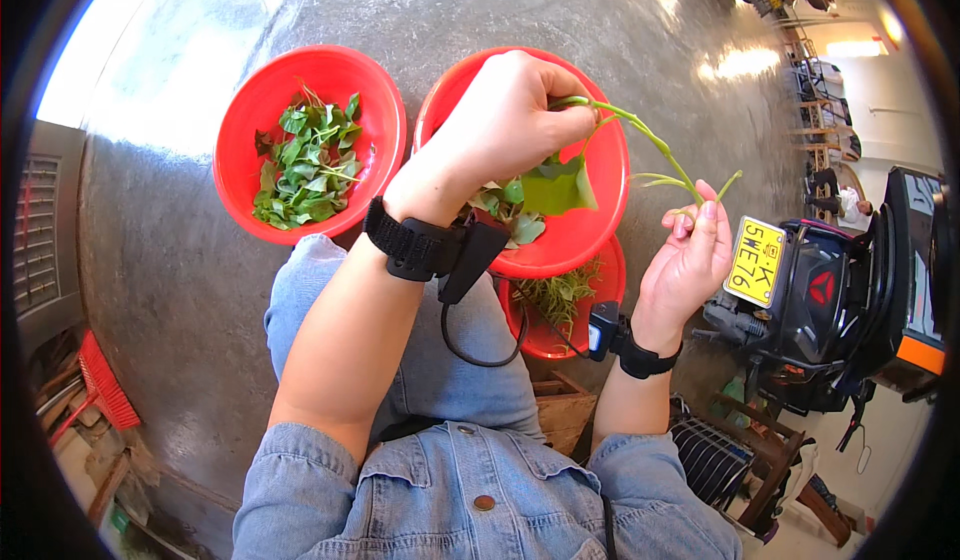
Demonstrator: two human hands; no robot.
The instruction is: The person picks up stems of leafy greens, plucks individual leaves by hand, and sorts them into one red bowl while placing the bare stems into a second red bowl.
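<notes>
We hold a green stem (pixel 640 140) over the middle red bowl (pixel 600 230): left hand (pixel 510 120) fingers pinch one end, right hand (pixel 690 260) fingers grip the other. That bowl holds a few leaves, the left red bowl (pixel 250 120) a leaf pile (pixel 310 165), and a lower red bowl (pixel 610 280), partly hidden, seemingly stems.

Denim shirt, jeans, black wristbands (pixel 408 243) — cabled

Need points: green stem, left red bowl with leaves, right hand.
green stem (pixel 645 138), head view, middle of the stalk between the two hands
left red bowl (pixel 378 110), head view, bare right inner wall
right hand (pixel 685 265), head view, palm below the fingers pinching the stem
</notes>
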